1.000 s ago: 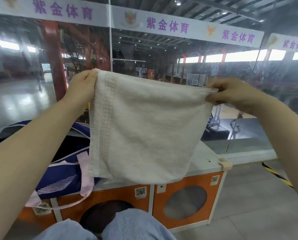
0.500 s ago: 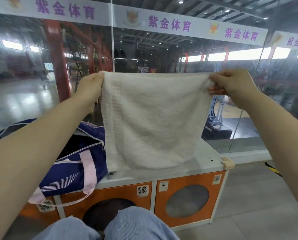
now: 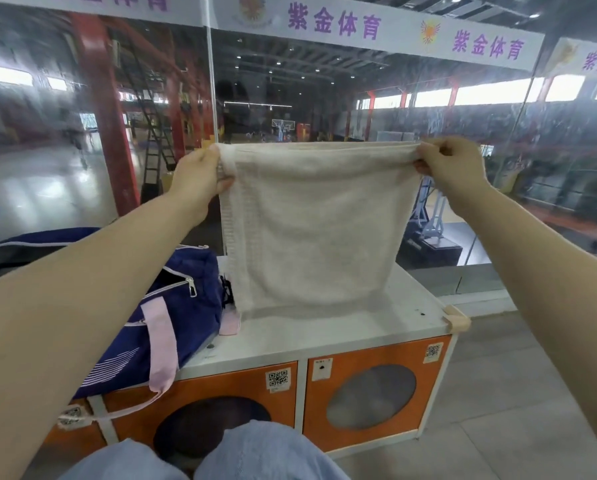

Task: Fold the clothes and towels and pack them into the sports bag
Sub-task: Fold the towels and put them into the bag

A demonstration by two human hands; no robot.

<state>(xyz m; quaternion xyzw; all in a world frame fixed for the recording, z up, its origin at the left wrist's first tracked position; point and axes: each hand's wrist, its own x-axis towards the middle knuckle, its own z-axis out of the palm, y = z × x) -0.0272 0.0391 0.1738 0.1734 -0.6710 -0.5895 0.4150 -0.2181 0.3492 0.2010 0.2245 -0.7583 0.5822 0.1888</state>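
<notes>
One cream towel (image 3: 316,230) hangs at centre frame, stretched by its top edge between two hands: left hand (image 3: 200,174) pinched shut on the upper left corner, right hand (image 3: 451,166) pinched on the upper right. Its lower edge touches the white worktop (image 3: 342,332). One navy sports bag (image 3: 172,306), unzipped, two pink straps, sits at lower left. Beneath, two orange cabinet doors (image 3: 376,389) with round windows.

Hanging towel (image 3: 314,223) is screening the bench's (image 3: 325,336) rear half; the sports bag (image 3: 172,306) is occupying its left end, while the front and right surface is lying open to approach
</notes>
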